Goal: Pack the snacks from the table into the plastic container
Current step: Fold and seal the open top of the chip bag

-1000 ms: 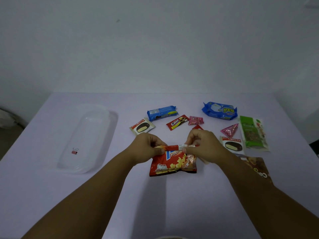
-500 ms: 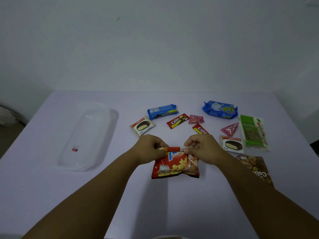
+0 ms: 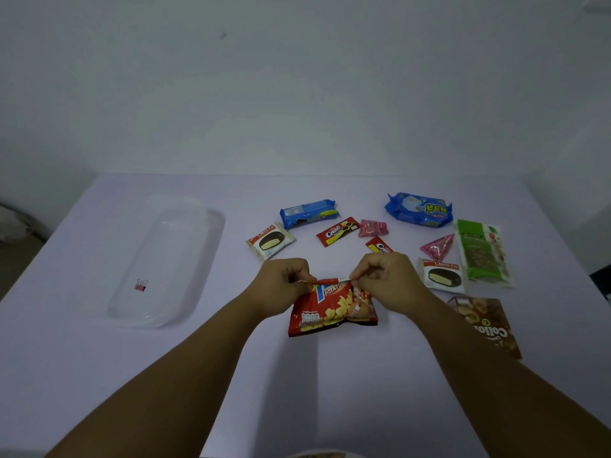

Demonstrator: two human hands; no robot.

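A pale wall is standing behind a lilac-covered table (image 3: 99, 375), seen from above. At the left, a clear plastic container (image 3: 211, 246) is lying on the table, with only a small red binder clip (image 3: 141, 285) inside it; no snacks have been packed yet.

At the centre, a red potato-snack bag (image 3: 330, 314) is being held at its top edge. The left hand (image 3: 284, 285) is pinching the left corner with curled fingers, and the right hand (image 3: 386, 279) is pinching the right corner the same way. The top appears to be getting folded or rolled down, judging by the narrow strip between the hands; this is a guess.

Beyond and to the right, other snacks are lying well apart from the container: two choco pies, two blue biscuit packs, small red and pink packets, a green pouch (image 3: 481, 252) and a brown cookie bag (image 3: 489, 325).

Next, the bag would likely be carried left to the container.

One small red packet is being partly hidden behind the right hand, and most label text is too small to be read.
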